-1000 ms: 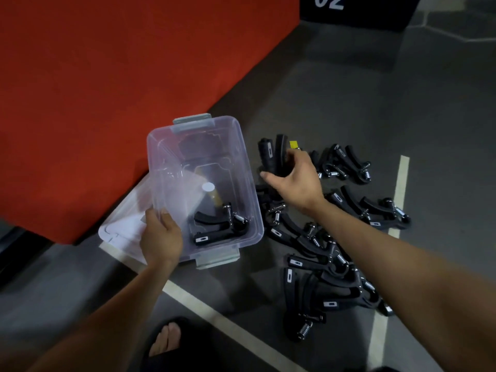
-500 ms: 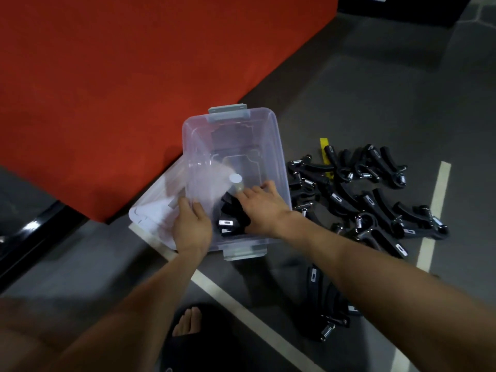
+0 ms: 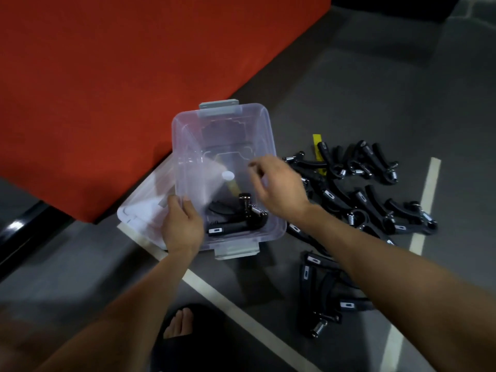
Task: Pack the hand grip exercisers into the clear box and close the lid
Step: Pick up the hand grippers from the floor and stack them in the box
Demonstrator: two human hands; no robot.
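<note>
Left hand grips the box wall; right hand hovers released, empty. Loosely dropped exercisers could pile up, blocking the lid.

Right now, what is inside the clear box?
Black hand grip exercisers lie at the near end of the clear box. The left hand on its wall hides that corner, so the count is unclear.

The clear box I steady has grey latches. The exercisers beside it and those inside are black with silver springs and small white labels. A yellow strip lies among them. The floor is dark grey with white lines, beside a red mat. My sandal is black.
</note>
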